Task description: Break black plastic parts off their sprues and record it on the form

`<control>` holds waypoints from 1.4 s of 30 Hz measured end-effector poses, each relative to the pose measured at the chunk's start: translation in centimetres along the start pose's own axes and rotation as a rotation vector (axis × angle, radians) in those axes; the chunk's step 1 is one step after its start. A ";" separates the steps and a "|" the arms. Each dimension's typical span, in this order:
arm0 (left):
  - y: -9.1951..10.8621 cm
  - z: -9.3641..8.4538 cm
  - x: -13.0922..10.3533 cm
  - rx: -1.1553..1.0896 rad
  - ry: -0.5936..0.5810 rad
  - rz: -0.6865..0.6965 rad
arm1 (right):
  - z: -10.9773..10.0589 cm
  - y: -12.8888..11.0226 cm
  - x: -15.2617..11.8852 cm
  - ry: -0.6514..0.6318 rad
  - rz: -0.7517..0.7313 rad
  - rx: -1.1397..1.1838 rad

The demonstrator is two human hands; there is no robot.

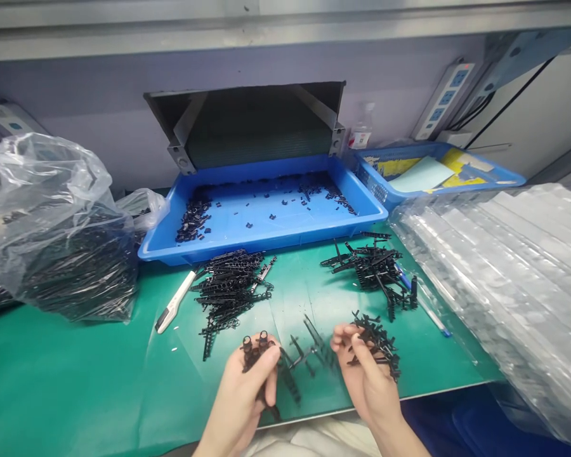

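Note:
My left hand is closed around a black plastic strip with ring-shaped ends, held upright near the table's front edge. My right hand grips a bundle of black plastic strips a little to the right. Between the hands a few loose black strips lie on the green mat. A pile of black strips sits ahead of my left hand. Another pile lies ahead of my right hand.
A blue tray with small black pieces stands at the back under a dark chute. A clear bag of black parts sits left. Clear plastic sheeting covers the right. A white pen lies by the left pile.

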State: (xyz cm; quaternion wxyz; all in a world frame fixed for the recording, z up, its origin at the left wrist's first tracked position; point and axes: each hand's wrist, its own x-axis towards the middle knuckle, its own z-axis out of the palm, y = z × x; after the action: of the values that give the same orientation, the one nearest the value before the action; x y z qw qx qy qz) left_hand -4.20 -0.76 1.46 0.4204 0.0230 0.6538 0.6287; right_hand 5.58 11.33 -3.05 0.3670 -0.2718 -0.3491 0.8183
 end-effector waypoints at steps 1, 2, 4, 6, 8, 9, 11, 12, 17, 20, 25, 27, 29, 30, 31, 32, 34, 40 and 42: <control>0.4 -0.3 -0.3 -0.064 -0.024 -0.030 | 0.0 0.2 -0.1 0.001 0.018 -0.006; 0.7 -0.5 -0.6 -0.113 -0.032 -0.052 | 0.0 0.4 -0.3 -0.016 0.047 -0.025; 0.8 -0.6 -0.8 -0.194 -0.040 -0.083 | -0.1 1.3 -0.9 -0.081 0.136 -0.081; 0.6 -0.6 -0.8 -0.274 -0.067 -0.126 | -0.3 2.3 -1.6 -0.150 0.213 -0.133; 0.3 -0.5 -0.6 -0.347 -0.095 -0.182 | -0.5 3.0 -2.2 -0.213 0.286 -0.138; 0.1 -0.5 -0.6 -0.373 -0.098 -0.201 | -0.6 3.2 -2.4 -0.239 0.328 -0.122; 0.1 -0.4 -0.7 -0.403 -0.085 -0.211 | -0.6 3.5 -2.4 -0.248 0.378 -0.078; 0.1 -0.3 -0.8 -0.411 -0.077 -0.204 | -0.6 3.5 -2.4 -0.230 0.377 -0.056; 0.2 -0.3 -1.5 -0.416 -0.100 -0.202 | 0.0 3.1 -2.0 -0.219 0.333 -0.067; -0.4 -0.5 -1.3 -0.465 -0.161 -0.220 | 0.6 3.1 -2.1 -0.328 0.416 -0.121; -1.1 -1.0 -0.1 -0.534 -0.082 -0.204 | 0.7 4.0 -2.0 -0.271 0.393 -0.032; -1.0 -1.1 0.4 -0.560 0.047 -0.195 | 0.4 4.1 -1.8 -0.193 0.356 -0.043; -1.0 -1.1 0.6 -0.586 0.119 -0.216 | 0.1 4.0 -1.7 -0.141 0.318 -0.053; -1.1 -1.0 0.6 -0.594 0.118 -0.221 | 0.0 4.1 -1.6 -0.114 0.296 -0.048; -1.2 -1.0 0.6 -0.596 0.101 -0.221 | -0.1 4.2 -1.6 -0.090 0.274 -0.039; -1.4 -0.9 0.5 -0.592 0.074 -0.214 | -0.2 4.3 -1.6 -0.066 0.251 -0.028; -1.8 -0.6 0.3 -0.570 0.015 -0.196 | -0.3 4.6 -1.7 -0.039 0.211 -0.031; -1.8 -0.4 -0.4 -0.470 0.046 -0.181 | -0.9 3.5 -2.0 -0.213 0.228 -0.423; -1.5 -0.5 -0.4 -0.466 -0.021 -0.188 | -1.3 2.9 -2.0 -0.276 0.181 -0.538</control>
State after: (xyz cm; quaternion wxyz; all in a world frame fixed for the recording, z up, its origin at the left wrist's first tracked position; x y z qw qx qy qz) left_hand -3.43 -1.70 0.35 0.4778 -0.1290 0.4862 0.7202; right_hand 6.47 8.83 -5.70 0.1566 -0.2754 -0.5740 0.7551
